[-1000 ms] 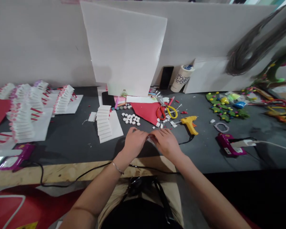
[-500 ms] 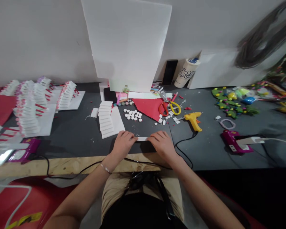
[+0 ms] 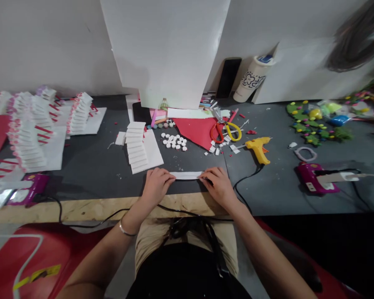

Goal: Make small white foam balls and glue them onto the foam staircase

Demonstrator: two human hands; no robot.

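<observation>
A narrow white paper strip [image 3: 187,175] is stretched between my two hands, low over the dark tabletop near its front edge. My left hand [image 3: 156,182] pinches its left end, and my right hand [image 3: 217,185] pinches the right end; the fingers of both are closed. Just beyond my left hand stands a small staircase of white foam-board steps [image 3: 136,145] on a white base. Several white round pieces [image 3: 174,141] with reddish edges lie beyond the strip. Past my right hand is a yellow glue gun [image 3: 258,150], lying on its side.
Scissors [image 3: 226,128] with red and yellow handles rest on red paper [image 3: 193,131], near white scraps. Finished-looking staircases [image 3: 34,137] crowd the left. Purple power strips [image 3: 314,178] sit on both sides, and a black cord [image 3: 112,218] crosses the front edge. A tumbler [image 3: 251,81] stands behind.
My hands have moved apart along the strip, so more of it shows between them. The camera view has shifted slightly.
</observation>
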